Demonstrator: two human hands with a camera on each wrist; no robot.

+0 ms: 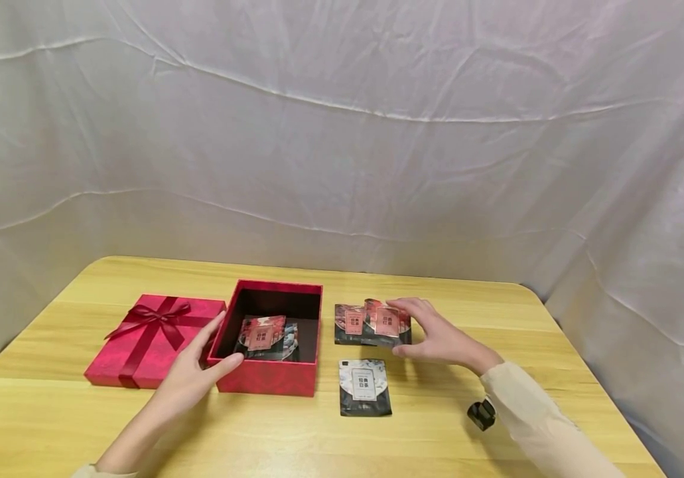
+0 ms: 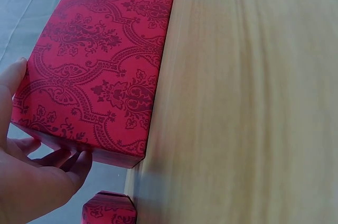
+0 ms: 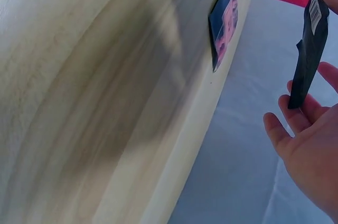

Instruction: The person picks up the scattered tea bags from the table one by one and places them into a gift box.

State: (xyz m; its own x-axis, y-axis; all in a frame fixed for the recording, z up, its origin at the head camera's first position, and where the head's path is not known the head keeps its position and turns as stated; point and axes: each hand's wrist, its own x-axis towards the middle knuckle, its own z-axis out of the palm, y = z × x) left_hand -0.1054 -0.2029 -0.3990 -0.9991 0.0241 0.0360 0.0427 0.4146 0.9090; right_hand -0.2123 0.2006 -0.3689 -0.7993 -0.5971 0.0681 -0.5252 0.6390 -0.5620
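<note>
My left hand (image 1: 195,372) holds the near left corner of an open red patterned box (image 1: 270,378), thumb at the front rim and fingers along the side. In the left wrist view, the fingertips touch the red box (image 2: 100,65). Inside the box lie a red-and-black tea packet (image 1: 263,334) and a blue-toned one (image 1: 291,340) partly beneath it. My right hand (image 1: 434,335) pinches a red-and-black tea packet (image 1: 386,322) between thumb and fingers. In the right wrist view the held packet (image 3: 311,39) shows edge-on, raised over the table.
Another red tea packet (image 1: 349,322) lies beside the held one, partly covered by it. A white-and-black tea packet (image 1: 364,388) lies nearer me. The red lid with a bow (image 1: 153,338) sits left of the box. A black object (image 1: 481,415) is at my right wrist.
</note>
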